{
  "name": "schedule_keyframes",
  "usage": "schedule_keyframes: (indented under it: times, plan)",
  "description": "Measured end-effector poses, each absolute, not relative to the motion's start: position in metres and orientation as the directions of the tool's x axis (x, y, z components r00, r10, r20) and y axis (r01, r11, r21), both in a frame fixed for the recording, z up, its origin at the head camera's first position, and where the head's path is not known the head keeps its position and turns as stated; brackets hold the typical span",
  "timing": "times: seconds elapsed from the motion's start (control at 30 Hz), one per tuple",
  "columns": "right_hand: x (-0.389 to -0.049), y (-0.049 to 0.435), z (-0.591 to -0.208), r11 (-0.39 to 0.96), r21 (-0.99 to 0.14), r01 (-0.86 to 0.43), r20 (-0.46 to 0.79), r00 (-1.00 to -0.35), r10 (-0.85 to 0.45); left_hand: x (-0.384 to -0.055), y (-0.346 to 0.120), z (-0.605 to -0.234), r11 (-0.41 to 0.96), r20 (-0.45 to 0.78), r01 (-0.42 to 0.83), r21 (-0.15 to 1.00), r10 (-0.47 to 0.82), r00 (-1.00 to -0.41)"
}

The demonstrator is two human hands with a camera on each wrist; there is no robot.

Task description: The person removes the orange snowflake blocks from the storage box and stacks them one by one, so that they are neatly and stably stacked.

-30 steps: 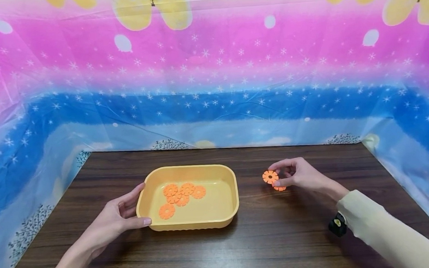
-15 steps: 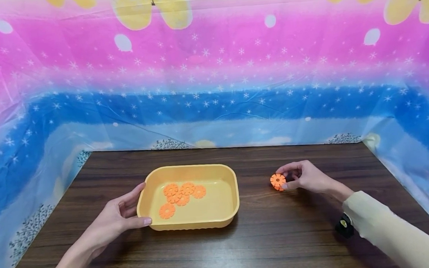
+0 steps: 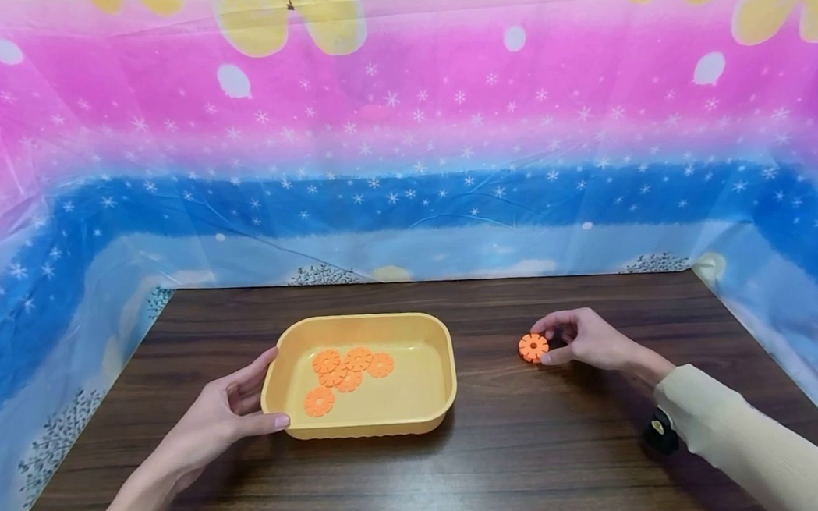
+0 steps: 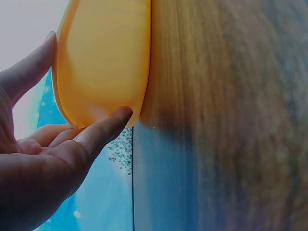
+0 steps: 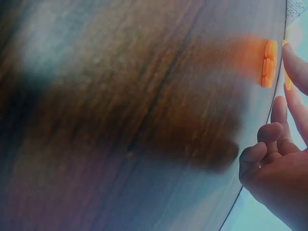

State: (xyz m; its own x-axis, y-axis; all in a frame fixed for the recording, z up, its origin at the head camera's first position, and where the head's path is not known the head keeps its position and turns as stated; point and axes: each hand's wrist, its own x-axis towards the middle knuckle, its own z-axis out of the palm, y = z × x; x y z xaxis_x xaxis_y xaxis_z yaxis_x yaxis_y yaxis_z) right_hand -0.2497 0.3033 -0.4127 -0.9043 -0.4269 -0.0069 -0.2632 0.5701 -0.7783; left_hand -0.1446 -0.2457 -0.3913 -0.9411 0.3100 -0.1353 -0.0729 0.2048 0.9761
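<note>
A yellow plastic tub (image 3: pixel 370 430) stands on the table, with several orange notched discs (image 3: pixel 319 402) lying on the left part of its floor. My left hand (image 3: pixel 211 416) holds the tub's left end, thumb at the near corner and fingers along the side. Right of the tub, my right hand (image 3: pixel 593 342) pinches an orange notched disc (image 3: pixel 532 346) between thumb and index finger. The right wrist view shows this thin disc (image 5: pixel 287 79) apart from a small group of orange discs (image 5: pixel 269 65) on the table. From the head, the held disc hides that group.
The dark wood-grain table (image 3: pixel 423 489) runs back to a pink and blue patterned cloth (image 3: pixel 406 201), which hangs behind it and along both sides. A black strap device (image 3: pixel 661 430) sits at the right sleeve cuff.
My right hand has moved slightly right and down with its disc, which now covers the orange disc seen below it before. My left hand and the tub have stayed in place.
</note>
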Motion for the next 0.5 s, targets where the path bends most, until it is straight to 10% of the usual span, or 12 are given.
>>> schedule_keyframes:
  times: [0.5]
  plan:
    - [-0.2505,0.3015,-0.4159,0.593,-0.763,-0.258,-0.006,-0.914,-0.405,-0.1448,-0.2456,-0.3931,0.18,-0.129,-0.074,0.981,0.317,-0.94]
